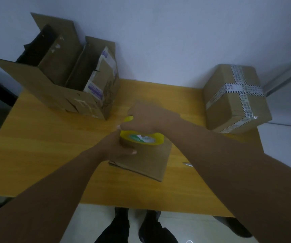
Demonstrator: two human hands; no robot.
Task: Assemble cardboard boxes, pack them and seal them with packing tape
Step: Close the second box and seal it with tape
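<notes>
Gripping the tape roll by its side, the left hand has its thumb laid across the brown outer winding, and the roll sits just above a flattened carton. That carton lies flat on the yellow wooden surface, near its front edge. The right hand is over the far rim of the roll, directly behind the carton, with its fingers curled; a small yellow piece shows between fingers and thumb, pinched there (what it is cannot be told). The roll has a yellow edge and a green-and-white core label.

Behind the carton and to its left stands a large open box with its flaps up, holding more folded cardboard and something dark. Behind the carton and to its right, well apart, sits a sealed box, crossed by bands of printed tape. Just right of the carton a small pale object lies on the surface, half hidden by the right forearm. In front of the carton, beyond the surface's edge, dark shoes stand on the floor.
</notes>
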